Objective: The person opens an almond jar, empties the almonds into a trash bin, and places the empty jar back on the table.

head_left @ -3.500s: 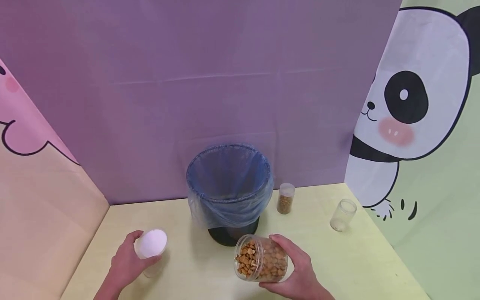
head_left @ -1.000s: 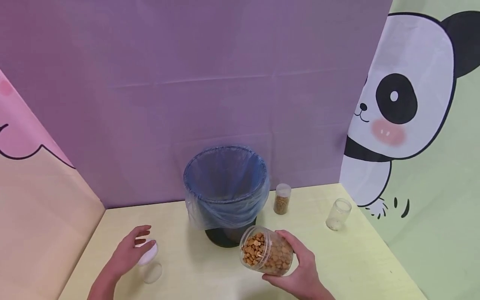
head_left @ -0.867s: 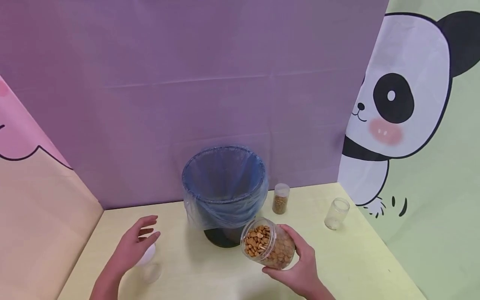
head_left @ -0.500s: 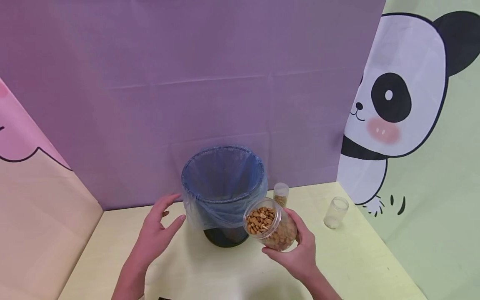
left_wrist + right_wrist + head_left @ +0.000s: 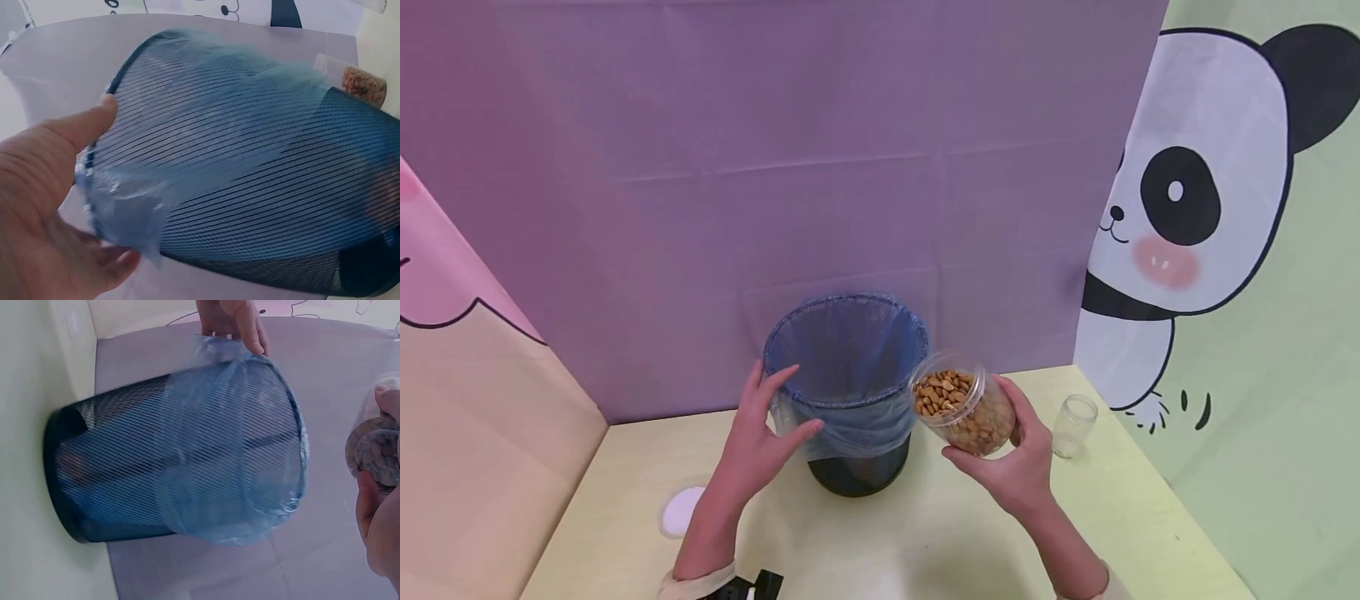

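My right hand (image 5: 1011, 467) grips a clear plastic jar (image 5: 988, 421), open-topped and full of small brown pieces (image 5: 943, 393) like kibble or nuts. The jar tilts with its mouth towards the right rim of a black mesh bin (image 5: 859, 473), above the table. A blue plastic bag (image 5: 842, 425) lines the bin and folds over its rim. By the left rim is my left hand (image 5: 752, 458), thumb and fingers spread and holding nothing. In the left wrist view its thumb (image 5: 94, 125) is beside the bagged rim; whether it touches cannot be told.
A white lid (image 5: 679, 512) lies on the pale table (image 5: 625, 467), left of the bin. To the right stands an uncapped clear jar (image 5: 1075, 425). A smaller jar with brown pieces (image 5: 364, 86) shows beyond the bin in the left wrist view. A purple backdrop (image 5: 700, 250) rises behind.
My left hand has let go of the white lid, left it on the table and moved up and right to the bin. My right hand has raised the jar towards the bin's right rim.
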{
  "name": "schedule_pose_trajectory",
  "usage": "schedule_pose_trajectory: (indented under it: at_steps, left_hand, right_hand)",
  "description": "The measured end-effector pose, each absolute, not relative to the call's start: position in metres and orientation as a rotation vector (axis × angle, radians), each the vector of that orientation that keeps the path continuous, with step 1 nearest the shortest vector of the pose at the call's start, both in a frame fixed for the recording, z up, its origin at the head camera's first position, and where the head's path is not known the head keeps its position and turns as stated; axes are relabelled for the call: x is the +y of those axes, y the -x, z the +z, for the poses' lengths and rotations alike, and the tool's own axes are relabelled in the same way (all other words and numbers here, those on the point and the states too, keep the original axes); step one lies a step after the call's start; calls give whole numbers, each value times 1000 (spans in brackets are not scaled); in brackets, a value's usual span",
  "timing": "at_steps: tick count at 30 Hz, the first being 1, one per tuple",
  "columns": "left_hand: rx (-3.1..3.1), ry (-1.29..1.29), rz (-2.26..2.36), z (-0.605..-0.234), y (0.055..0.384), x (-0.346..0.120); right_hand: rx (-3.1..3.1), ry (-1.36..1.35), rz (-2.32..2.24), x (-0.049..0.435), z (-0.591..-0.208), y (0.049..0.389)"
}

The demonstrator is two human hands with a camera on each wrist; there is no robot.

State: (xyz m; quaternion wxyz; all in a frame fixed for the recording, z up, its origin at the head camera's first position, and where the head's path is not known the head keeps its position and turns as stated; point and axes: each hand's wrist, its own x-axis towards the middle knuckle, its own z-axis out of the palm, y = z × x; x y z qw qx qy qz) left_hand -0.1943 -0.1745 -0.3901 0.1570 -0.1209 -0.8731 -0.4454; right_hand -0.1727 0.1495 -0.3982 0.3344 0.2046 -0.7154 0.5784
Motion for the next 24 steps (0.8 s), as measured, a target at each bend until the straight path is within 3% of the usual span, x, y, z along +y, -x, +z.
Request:
schedule_pose_trajectory:
  at_steps: [24]
  left_hand:
    - [-2245, 252, -1351, -412, 206, -160]
  right_hand:
    - [-2026, -842, 825, 180, -320, 250]
